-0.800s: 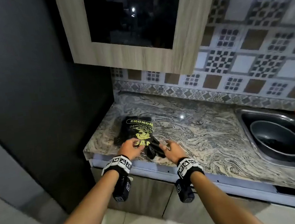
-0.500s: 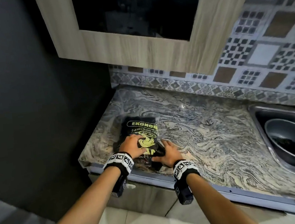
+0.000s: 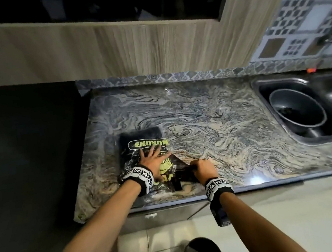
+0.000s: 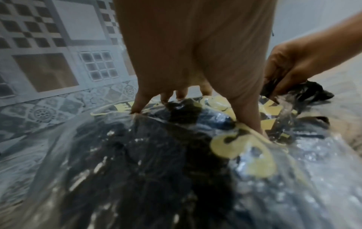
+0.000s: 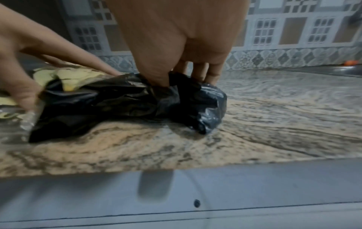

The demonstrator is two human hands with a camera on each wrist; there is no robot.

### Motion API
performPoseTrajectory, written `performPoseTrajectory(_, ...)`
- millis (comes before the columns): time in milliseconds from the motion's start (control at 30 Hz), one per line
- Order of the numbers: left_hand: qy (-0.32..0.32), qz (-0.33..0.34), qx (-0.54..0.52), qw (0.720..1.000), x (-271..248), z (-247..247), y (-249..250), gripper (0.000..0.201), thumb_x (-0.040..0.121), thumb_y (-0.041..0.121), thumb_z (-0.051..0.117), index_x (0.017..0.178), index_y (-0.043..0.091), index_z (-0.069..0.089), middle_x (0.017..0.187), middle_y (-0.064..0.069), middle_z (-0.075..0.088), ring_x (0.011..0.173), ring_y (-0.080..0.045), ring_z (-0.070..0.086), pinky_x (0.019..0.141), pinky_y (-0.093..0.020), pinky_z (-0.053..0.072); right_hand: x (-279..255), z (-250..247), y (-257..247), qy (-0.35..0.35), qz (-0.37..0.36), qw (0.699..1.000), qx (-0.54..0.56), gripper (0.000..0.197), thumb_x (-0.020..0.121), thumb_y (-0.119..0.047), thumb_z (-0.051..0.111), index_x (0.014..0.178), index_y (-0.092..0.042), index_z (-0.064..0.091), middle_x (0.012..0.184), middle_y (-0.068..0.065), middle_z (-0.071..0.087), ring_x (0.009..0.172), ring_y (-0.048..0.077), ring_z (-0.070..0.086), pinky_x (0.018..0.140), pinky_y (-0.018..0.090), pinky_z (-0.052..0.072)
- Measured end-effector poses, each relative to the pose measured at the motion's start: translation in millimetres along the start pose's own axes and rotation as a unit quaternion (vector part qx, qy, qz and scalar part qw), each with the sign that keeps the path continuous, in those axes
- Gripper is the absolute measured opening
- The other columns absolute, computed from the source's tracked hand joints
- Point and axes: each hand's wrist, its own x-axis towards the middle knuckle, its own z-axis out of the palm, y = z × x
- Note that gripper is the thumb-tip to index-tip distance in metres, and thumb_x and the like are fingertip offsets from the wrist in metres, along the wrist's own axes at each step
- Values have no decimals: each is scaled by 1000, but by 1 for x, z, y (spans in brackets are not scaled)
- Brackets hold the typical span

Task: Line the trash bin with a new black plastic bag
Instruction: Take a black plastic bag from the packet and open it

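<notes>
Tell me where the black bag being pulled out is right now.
In the head view the black bag lies on the counter's front left, right of the printed pack, gripped by the right hand.

Left hand (image 3: 153,161) flat with fingers spread and pressing down, right hand (image 3: 204,168) curled in a pinching grip, both forearms extended forward

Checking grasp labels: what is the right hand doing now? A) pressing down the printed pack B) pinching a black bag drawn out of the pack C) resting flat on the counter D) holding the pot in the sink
B: the right hand pinches the crumpled black bag at the pack's open end, while the left hand presses flat on the pack.
</notes>
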Motion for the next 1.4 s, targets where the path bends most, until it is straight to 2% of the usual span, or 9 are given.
performPoseTrajectory(200, -6, 11, 8, 1000, 0, -1, -26, 120, 59, 44, 82, 144, 46, -2, 159, -2, -15, 146, -30, -16, 109, -72, -4, 2, -9, 13, 19, 58, 998, -30, 21, 88, -21, 52, 101, -20, 69, 97, 12, 73, 90, 32, 69, 74, 36, 54)
performPoseTrajectory(300, 0, 9, -1, 1000, -6, 2, -44, 119, 60, 45, 82, 144, 45, -2, 159, 0, -12, 146, -26, -15, 112, -69, -4, 3, -19, 1, -20, 37, 999, -24, 30, 86, -28, 54, 114, -24, 65, 111, 11, 70, 101, 29, 66, 87, 39, 55)
performPoseTrajectory(400, -3, 13, -1, 1000, -7, 4, -54, 121, 60, 48, 81, 146, 40, -4, 159, 1, -13, 146, -24, -15, 114, -67, -4, 6, -29, -26, -60, -2, 997, 55, 67, 82, -40, 59, 144, -32, 34, 142, 14, 47, 128, 33, 48, 107, 45, 42)
performPoseTrajectory(500, 4, 11, -1, 1000, -6, 6, -54, 120, 62, 50, 79, 147, 35, -4, 159, 2, -13, 146, -22, -16, 115, -64, -5, 11, -32, -54, -60, -49, 992, 102, 81, 81, -43, 64, 147, -44, 18, 153, 9, 33, 134, 35, 39, 109, 47, 39)
performPoseTrajectory(767, 14, 20, -34, 999, -7, 11, -52, 114, 63, 49, 79, 148, 35, 3, 160, 4, -7, 147, -21, -12, 116, -62, -6, 12, 9, -79, -15, -35, 991, 126, 70, 80, -43, 72, 142, -35, 39, 128, 10, 63, 111, 27, 62, 95, 37, 51)
performPoseTrajectory(1000, 54, 5, -134, 990, -9, -8, -25, 104, 65, 55, 75, 147, 37, 13, 160, 1, 5, 148, -26, 2, 111, -70, 0, -1, -17, -59, 36, -16, 987, 154, 49, 81, -35, 71, 127, -32, 58, 115, 8, 71, 102, 25, 67, 91, 35, 53)
performPoseTrajectory(1267, 112, 100, -143, 978, 1, -56, 33, 97, 65, 56, 74, 145, 37, 23, 158, 2, 19, 146, -28, 11, 118, -53, 16, -34, -106, -5, 58, -6, 984, 171, 22, 80, -23, 71, 101, -30, 73, 104, 0, 74, 98, 17, 67, 89, 26, 50)
performPoseTrajectory(1333, 121, 116, -162, 972, -6, -71, 55, 84, 71, 46, 75, 142, 33, 33, 153, 0, 32, 143, -28, 24, 116, -44, 22, -43, -126, 11, 70, -11, 978, 197, 22, 80, -16, 69, 99, -26, 74, 101, 1, 75, 95, 15, 67, 87, 24, 49)
performPoseTrajectory(1400, 152, 115, -191, 963, -13, -81, 76, 55, 76, 35, 72, 128, 31, 54, 133, -5, 58, 126, -26, 49, 103, -36, 38, -51, -141, 27, 76, -18, 973, 218, 23, 78, -11, 70, 95, -26, 74, 96, 2, 75, 89, 15, 68, 88, 27, 53)
